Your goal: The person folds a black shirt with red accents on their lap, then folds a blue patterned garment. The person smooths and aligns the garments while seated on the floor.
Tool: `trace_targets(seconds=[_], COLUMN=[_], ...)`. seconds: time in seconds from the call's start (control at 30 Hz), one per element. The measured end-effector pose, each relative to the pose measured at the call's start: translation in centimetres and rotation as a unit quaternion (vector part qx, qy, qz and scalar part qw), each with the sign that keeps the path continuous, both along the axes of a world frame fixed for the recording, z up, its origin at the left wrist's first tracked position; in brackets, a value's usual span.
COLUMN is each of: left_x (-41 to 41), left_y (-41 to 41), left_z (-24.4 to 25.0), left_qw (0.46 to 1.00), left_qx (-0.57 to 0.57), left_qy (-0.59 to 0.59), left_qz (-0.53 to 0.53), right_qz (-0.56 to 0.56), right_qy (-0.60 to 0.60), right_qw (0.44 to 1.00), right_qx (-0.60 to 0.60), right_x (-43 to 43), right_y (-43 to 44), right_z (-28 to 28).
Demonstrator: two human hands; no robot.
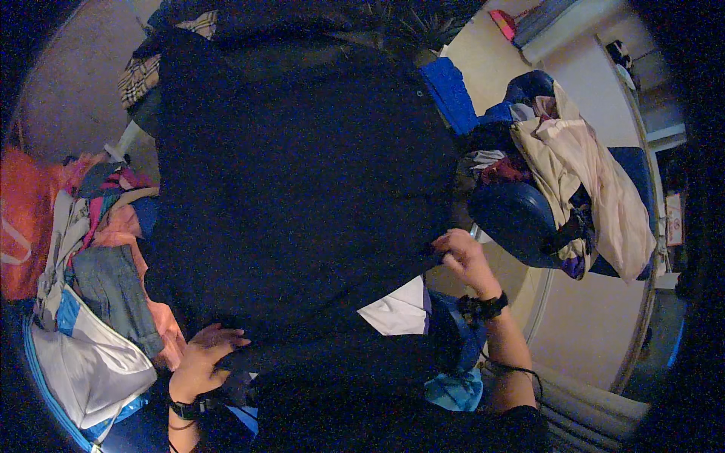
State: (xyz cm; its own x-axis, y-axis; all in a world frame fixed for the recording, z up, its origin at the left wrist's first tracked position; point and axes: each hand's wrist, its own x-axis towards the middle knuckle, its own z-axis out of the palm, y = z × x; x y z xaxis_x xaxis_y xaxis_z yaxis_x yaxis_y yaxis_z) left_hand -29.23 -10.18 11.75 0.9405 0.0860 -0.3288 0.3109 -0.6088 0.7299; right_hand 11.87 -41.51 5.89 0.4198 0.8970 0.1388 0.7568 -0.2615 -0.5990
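A large black cloth, perhaps a garment (306, 170), lies spread in front of me and fills the middle of the view. My right hand (461, 255) pinches its near right edge between thumb and fingers. At the near left edge, my left hand (207, 359) rests on the dark cloth with its fingers apart; whether it grips any fabric cannot be told. Between the hands, a white piece of fabric (399, 308) shows under the black edge. Both wrists wear dark bands with cords.
Piled clothes lie at the left, with grey folded trousers (116, 294), a white and blue bag (93, 371) and an orange-red bag (28, 226). To the right, a dark blue chair (510, 221) bears beige garments (600, 187). Folded blue fabric (450, 93) lies beyond the black cloth.
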Motion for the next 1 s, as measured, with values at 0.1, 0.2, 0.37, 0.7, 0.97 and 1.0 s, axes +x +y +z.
trace_targets(seconds=[0.1,0.2,0.37,0.7,0.97,1.0], left_x=[-0.2,-0.4,-0.6,3.5,4.0,4.1], left_y=[1.4,2.6,4.4,4.7,4.6,4.8], left_z=[0.3,-0.1,-1.4,-6.4,-6.7,-6.5], left_qw=[0.998,0.996,0.983,0.935,0.933,0.932], left_qx=[-0.070,-0.090,-0.111,0.152,0.126,0.107], left_qy=[0.004,0.027,0.128,-0.021,-0.058,-0.040], left_qz=[-0.006,0.009,0.068,0.321,0.333,0.345], right_qz=[-0.047,0.045,0.081,-0.004,0.227,0.222], right_qy=[0.139,0.188,0.156,0.175,0.197,0.190], right_qw=[0.985,0.948,0.941,0.970,0.885,0.902], right_qx=[-0.092,-0.254,-0.289,-0.167,-0.356,-0.319], right_x=[0.6,1.5,3.5,1.1,-6.4,-5.8], right_y=[0.0,0.5,3.0,7.8,2.0,1.5], right_z=[2.2,1.5,-0.2,5.0,3.6,3.5])
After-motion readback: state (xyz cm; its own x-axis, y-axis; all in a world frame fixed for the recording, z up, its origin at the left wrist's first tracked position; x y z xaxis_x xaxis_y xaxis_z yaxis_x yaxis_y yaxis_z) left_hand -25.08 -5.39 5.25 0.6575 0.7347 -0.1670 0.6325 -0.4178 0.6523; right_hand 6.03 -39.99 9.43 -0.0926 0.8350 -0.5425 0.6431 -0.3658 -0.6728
